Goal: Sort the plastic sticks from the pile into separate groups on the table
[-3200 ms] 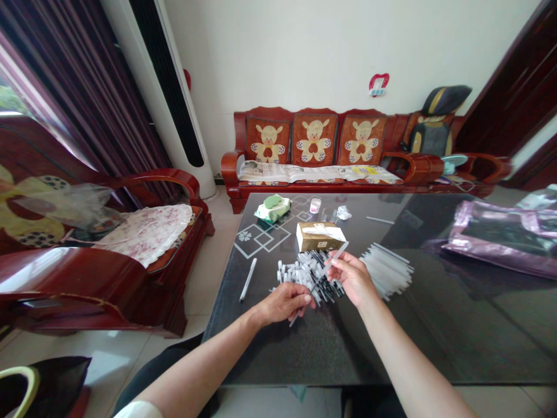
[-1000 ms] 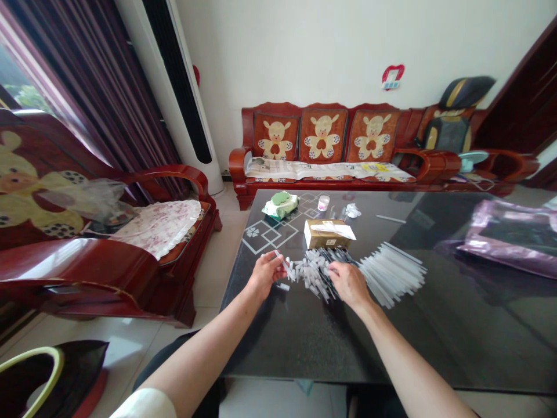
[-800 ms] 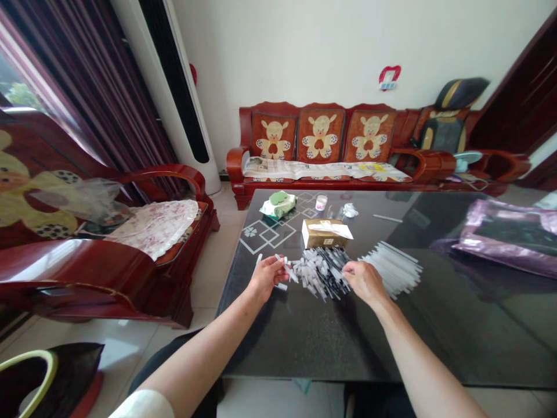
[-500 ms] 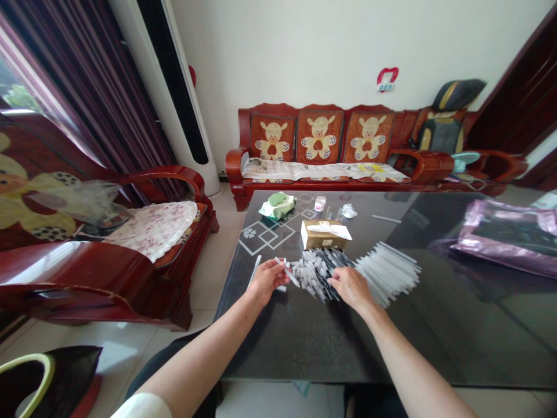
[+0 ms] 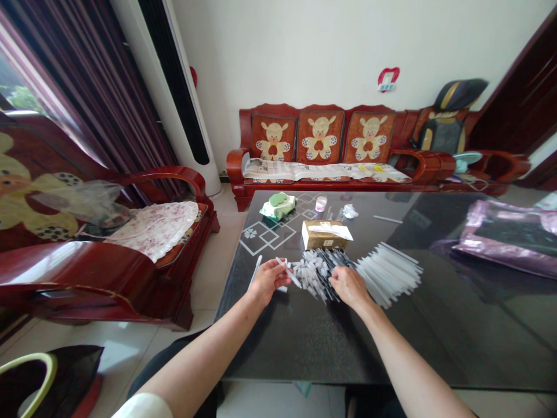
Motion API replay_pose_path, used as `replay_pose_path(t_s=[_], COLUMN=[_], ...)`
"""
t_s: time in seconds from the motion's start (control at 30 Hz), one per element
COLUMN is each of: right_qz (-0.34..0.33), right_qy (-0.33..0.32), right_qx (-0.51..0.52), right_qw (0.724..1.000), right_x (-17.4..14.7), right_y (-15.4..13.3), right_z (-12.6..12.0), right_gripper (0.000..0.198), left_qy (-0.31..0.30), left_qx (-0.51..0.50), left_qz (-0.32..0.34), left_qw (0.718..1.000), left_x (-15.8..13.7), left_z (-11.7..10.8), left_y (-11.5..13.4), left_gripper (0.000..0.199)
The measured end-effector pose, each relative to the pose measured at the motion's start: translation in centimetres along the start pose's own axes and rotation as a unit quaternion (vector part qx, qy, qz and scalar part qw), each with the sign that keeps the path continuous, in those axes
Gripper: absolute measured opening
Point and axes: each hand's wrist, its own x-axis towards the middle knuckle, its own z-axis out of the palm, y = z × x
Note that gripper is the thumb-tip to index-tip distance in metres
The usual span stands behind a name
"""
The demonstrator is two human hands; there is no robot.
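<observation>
My left hand (image 5: pixel 266 283) is closed around a slim whitish stick (image 5: pixel 289 273), which slants down to the right from between thumb and fingers. Another pale stick (image 5: pixel 256 268) stands out behind that hand, at its left. My right hand (image 5: pixel 348 284) has its fingers bent and pressed together at the right side of a pile of thin sticks with black shafts (image 5: pixel 327 273) and grey-white ends (image 5: pixel 308 271). What its fingertips pinch, if anything, is hidden. Just beyond it lies a fanned stack of translucent white tubes (image 5: pixel 389 274).
A gold-and-white tissue box (image 5: pixel 326 235) stands behind the pile on the dark glossy table (image 5: pixel 300 354). Farther back are a green wipes pack (image 5: pixel 277 206), a small white cup (image 5: pixel 321 203), a crumpled tissue (image 5: pixel 349 211) and a lone stick (image 5: pixel 388 219). A purple plastic bag (image 5: pixel 505 255) lies at right.
</observation>
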Motion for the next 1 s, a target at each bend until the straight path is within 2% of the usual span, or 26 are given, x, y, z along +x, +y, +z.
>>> replay_pose_path(t_s=[0.07,0.1,0.2,0.23,0.3,0.43,0.53,0.67,0.87,1.0], right_qz=[0.027,0.039,0.044,0.036,0.023,0.011,0.011,0.006,0.011,0.013], right_qy=[-0.027,-0.053,-0.129,-0.144,-0.159,-0.177,-0.184,-0.188,-0.169,-0.161], right_qx=[0.164,0.263,0.495,0.538,0.593,0.646,0.656,0.656,0.63,0.624], right_qw=[0.986,0.963,0.858,0.83,0.789,0.742,0.732,0.731,0.758,0.765], right_x=[0.0,0.0,-0.5,-0.7,-1.1,-1.5,-1.7,-1.8,-2.0,-2.2], right_y=[-0.1,-0.2,-0.7,-0.9,-1.3,-2.0,-2.4,-2.8,-3.5,-3.9], right_z=[-0.5,-0.8,-1.9,-2.2,-2.6,-2.6,-2.3,-2.1,-1.9,-1.7], right_gripper=[0.014,0.014,0.023,0.026,0.027,0.024,0.026,0.031,0.026,0.026], left_qy=[0.005,0.008,0.017,0.019,0.023,0.024,0.022,0.016,-0.001,-0.002], left_qx=[0.0,-0.001,-0.013,-0.018,-0.026,-0.035,-0.041,-0.051,-0.047,-0.043], left_qz=[0.001,0.003,0.013,0.018,0.027,0.044,0.052,0.066,0.098,0.112], left_qw=[1.0,1.0,1.0,0.999,0.999,0.998,0.998,0.996,0.994,0.993], left_x=[0.0,0.0,-0.1,-0.1,-0.2,-0.5,-0.7,-0.8,-0.7,-0.7], left_z=[0.1,0.1,0.2,0.2,0.3,0.7,1.0,1.0,1.0,1.0], left_y=[0.1,0.1,0.1,0.1,0.0,0.1,0.2,0.3,0.2,0.0], left_gripper=[0.017,0.017,0.019,0.02,0.023,0.026,0.028,0.031,0.034,0.036])
